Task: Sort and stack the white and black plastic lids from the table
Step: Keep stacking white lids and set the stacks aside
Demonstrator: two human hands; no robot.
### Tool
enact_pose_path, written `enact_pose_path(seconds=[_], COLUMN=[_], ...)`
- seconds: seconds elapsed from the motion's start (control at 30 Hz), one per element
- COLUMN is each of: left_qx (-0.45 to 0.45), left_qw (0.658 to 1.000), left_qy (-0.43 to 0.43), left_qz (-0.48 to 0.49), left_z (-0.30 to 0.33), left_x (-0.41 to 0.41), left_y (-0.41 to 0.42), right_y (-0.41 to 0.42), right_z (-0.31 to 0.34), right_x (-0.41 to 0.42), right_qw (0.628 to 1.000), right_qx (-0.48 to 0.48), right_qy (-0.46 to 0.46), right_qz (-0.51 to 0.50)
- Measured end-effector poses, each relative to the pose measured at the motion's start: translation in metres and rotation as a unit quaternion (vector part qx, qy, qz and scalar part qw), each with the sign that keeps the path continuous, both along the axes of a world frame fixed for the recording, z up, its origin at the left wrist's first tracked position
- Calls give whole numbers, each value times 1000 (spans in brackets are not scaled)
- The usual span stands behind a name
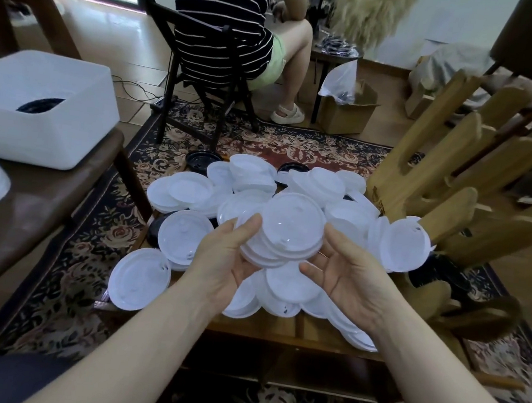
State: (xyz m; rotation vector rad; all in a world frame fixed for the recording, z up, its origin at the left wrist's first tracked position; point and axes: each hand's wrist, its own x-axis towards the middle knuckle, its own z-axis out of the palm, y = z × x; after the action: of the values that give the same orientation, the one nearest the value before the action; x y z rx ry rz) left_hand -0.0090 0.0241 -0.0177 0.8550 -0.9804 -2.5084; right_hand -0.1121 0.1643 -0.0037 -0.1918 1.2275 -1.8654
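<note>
Both forearms enter from the bottom edge. Left hand (pixel 224 264) cups a small stack of white lids (pixel 284 235) at frame centre, fingers curled under its left rim; right hand (pixel 345 275) is spread, palm up, just beside the stack, apparently not touching it. I judge the stack uneven: I should square its rims between both palms before adding more. Loose white lids (pixel 183 237) cover the tabletop (pixel 278 331) below. Few black lids (pixel 202 159) show, at the pile's far edge; others are likely buried. White bin (pixel 42 134), upper left, holds something dark, unidentifiable.
</note>
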Motion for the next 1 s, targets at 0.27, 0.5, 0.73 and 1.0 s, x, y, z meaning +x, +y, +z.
enact_pose_path(seconds=[0.27,0.5,0.73,1.0], left_qx=[-1,0,25,26], left_qw=[1000,1000,999,998], left_qy=[-5,13,27,29], left_qz=[-25,-20,-39,-44], left_z=[-3,-6,-3,-3], left_x=[-2,1,1,0], left_y=[1,5,9,8], right_y=[-1,0,2,1], right_z=[1,-2,-2,-2], right_x=[4,8,6,3], right_qw=[999,910,911,923], right_qx=[11,252,295,280], right_qy=[3,324,287,264], right_qz=[-53,-61,-25,-7])
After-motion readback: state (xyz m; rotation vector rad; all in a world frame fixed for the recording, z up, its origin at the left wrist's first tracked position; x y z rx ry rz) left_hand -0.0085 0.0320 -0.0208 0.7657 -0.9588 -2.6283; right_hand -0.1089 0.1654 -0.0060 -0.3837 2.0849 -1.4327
